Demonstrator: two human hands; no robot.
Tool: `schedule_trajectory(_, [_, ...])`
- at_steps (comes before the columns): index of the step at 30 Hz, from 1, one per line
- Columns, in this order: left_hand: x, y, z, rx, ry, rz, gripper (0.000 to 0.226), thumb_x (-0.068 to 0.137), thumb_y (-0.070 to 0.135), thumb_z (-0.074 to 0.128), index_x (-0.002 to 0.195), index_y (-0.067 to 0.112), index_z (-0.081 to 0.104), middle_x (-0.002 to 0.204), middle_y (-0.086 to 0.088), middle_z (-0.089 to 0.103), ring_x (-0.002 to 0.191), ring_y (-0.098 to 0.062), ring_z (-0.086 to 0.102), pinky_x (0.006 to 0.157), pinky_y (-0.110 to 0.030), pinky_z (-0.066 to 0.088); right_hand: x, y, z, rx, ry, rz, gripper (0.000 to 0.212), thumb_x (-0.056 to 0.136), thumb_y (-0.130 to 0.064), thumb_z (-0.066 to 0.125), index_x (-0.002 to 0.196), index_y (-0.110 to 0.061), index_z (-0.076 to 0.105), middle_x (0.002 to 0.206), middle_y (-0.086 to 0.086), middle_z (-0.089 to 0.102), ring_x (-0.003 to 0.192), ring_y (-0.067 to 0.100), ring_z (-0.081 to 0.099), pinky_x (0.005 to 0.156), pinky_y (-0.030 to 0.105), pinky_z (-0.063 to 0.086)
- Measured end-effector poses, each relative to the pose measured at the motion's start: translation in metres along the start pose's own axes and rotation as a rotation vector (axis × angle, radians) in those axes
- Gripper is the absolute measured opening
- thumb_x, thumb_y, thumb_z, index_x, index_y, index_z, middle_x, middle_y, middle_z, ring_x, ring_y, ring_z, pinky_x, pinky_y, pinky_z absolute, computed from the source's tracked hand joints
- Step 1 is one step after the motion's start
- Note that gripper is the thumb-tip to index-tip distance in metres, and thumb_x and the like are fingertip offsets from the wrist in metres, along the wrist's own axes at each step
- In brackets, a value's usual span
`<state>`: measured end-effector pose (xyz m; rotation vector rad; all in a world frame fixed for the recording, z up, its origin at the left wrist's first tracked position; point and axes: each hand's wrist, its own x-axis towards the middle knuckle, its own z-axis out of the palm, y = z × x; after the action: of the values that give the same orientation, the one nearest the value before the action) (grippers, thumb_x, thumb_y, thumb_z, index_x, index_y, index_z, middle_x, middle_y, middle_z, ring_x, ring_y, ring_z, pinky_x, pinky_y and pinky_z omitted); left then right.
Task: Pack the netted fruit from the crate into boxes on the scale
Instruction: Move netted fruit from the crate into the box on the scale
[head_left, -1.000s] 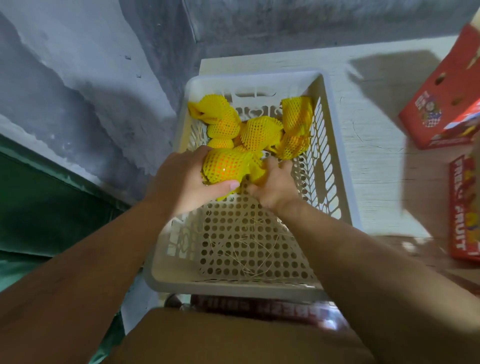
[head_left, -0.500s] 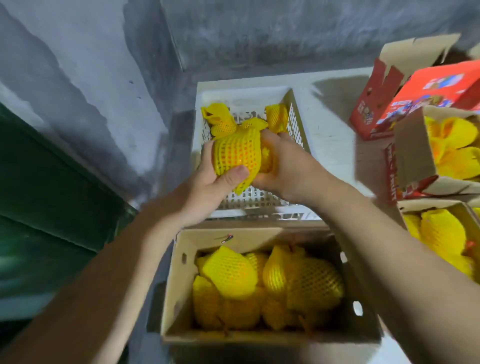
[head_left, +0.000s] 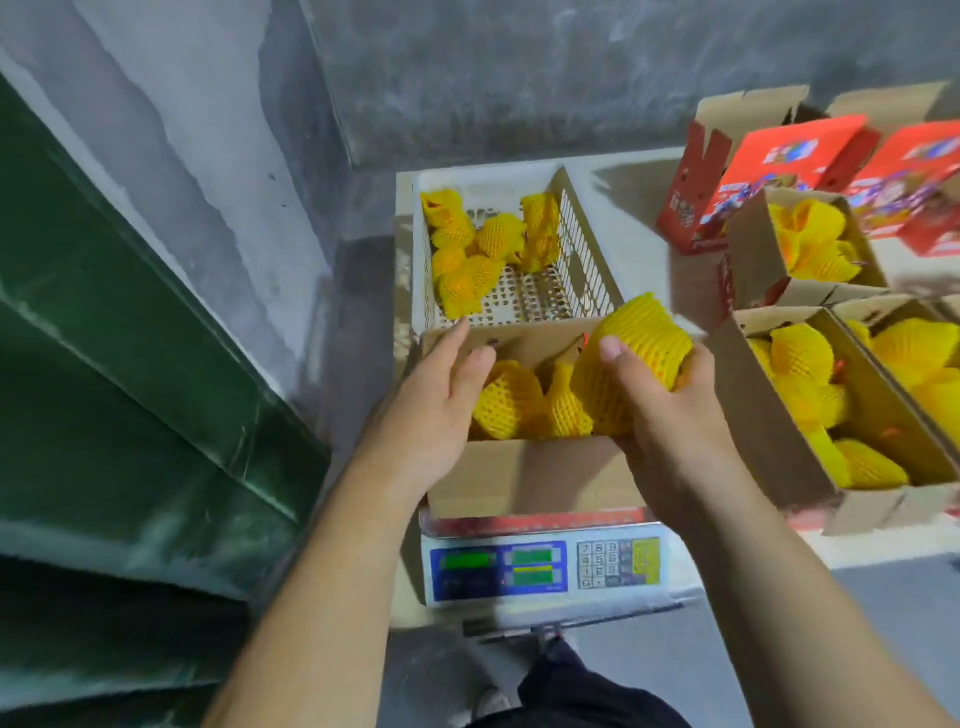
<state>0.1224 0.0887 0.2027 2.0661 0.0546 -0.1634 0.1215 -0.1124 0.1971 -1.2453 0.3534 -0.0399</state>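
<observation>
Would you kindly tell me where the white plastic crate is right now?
In the head view the white crate sits centre frame on the table against the grey wall, directly behind the cardboard box on the scale.

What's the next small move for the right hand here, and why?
Probably lower the netted fruit that the right hand grips into the cardboard box on the scale. It already sits over the box's right side, and the open left hand rests at the left wall.
</observation>
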Motion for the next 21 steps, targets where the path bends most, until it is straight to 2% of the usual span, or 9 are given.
schedule_trajectory(2, [-0.014,0.002,-0.003,0.144,0.109,0.042,0.064,0.102,0.072,0.029,0.161,0.046,0.030,0.160,0.019,0.044,0.144,-0.007,0.046,0.119,-0.040,0.042,-0.016,-0.004,0.001,0.202,-0.075,-0.004,0.081,0.083,-0.038,0.083,0.148,-0.018,0.039,0.133,0.012,0.064,0.121,0.028,0.068,0.087,0.046,0.062])
schedule_trajectory(4, [-0.032,0.004,-0.006,-0.039,0.112,0.162,0.061,0.101,0.067,0.043,0.154,0.038,0.048,0.139,0.031,0.057,0.127,0.018,0.051,0.102,-0.008,0.044,-0.034,-0.012,0.005,0.345,-0.212,0.045,0.059,0.100,-0.033,0.064,0.147,-0.008,0.039,0.134,0.011,0.064,0.123,0.022,0.067,0.087,0.039,0.062])
schedule_trajectory(5, [-0.041,0.006,-0.005,-0.166,0.051,0.201,0.056,0.100,0.062,0.053,0.150,0.036,0.054,0.133,0.033,0.060,0.122,0.020,0.054,0.093,-0.002,0.044,-0.042,-0.013,0.006,0.386,-0.311,0.098,0.053,0.101,-0.030,0.055,0.145,-0.003,0.042,0.137,0.016,0.062,0.127,0.027,0.063,0.093,0.041,0.060])
schedule_trajectory(7, [-0.053,0.004,0.001,-0.331,-0.080,0.220,0.046,0.098,0.044,0.070,0.142,0.035,0.062,0.136,0.022,0.066,0.127,0.009,0.058,0.094,-0.007,0.048,-0.056,-0.009,0.010,0.399,-0.442,0.160,0.050,0.094,-0.019,0.049,0.141,-0.003,0.046,0.139,0.025,0.058,0.129,0.038,0.058,0.110,0.053,0.048])
schedule_trajectory(9, [-0.061,0.003,0.007,-0.396,-0.064,0.246,0.052,0.094,0.031,0.077,0.143,0.029,0.061,0.137,0.012,0.069,0.130,-0.005,0.062,0.100,-0.021,0.054,-0.066,-0.003,0.016,0.255,-0.383,0.101,0.054,0.095,-0.008,0.057,0.145,-0.014,0.038,0.139,0.025,0.058,0.122,0.039,0.065,0.102,0.055,0.054])
schedule_trajectory(12, [-0.073,0.003,0.007,-0.497,-0.005,0.190,0.060,0.087,0.044,0.081,0.141,0.027,0.063,0.131,0.005,0.073,0.122,-0.015,0.068,0.098,-0.036,0.056,-0.079,0.003,0.024,0.069,-0.266,-0.009,0.074,0.084,-0.030,0.081,0.145,-0.023,0.041,0.127,0.012,0.068,0.094,0.019,0.071,0.070,0.031,0.056])
schedule_trajectory(15, [-0.084,0.000,0.005,-0.530,-0.038,0.142,0.051,0.085,0.055,0.079,0.128,0.028,0.071,0.121,-0.001,0.077,0.115,-0.020,0.072,0.101,-0.044,0.055,-0.088,0.005,0.027,-0.011,-0.297,-0.047,0.066,0.080,-0.050,0.078,0.133,-0.014,0.061,0.112,0.006,0.073,0.089,0.015,0.063,0.071,0.033,0.044])
schedule_trajectory(18, [-0.090,-0.001,0.008,-0.540,0.004,0.142,0.037,0.089,0.046,0.078,0.117,0.021,0.075,0.111,-0.012,0.079,0.099,-0.028,0.073,0.089,-0.041,0.057,-0.098,0.008,0.032,0.013,-0.394,-0.032,0.050,0.094,-0.053,0.066,0.132,-0.019,0.063,0.121,0.003,0.074,0.107,0.017,0.071,0.083,0.033,0.054])
schedule_trajectory(21, [-0.094,-0.004,0.012,-0.533,0.045,0.163,0.032,0.091,0.039,0.077,0.115,0.018,0.075,0.105,-0.011,0.080,0.091,-0.027,0.074,0.076,-0.035,0.059,-0.102,0.012,0.032,0.130,-0.488,0.006,0.055,0.097,-0.033,0.065,0.144,-0.014,0.044,0.137,0.021,0.061,0.122,0.038,0.065,0.096,0.046,0.060])
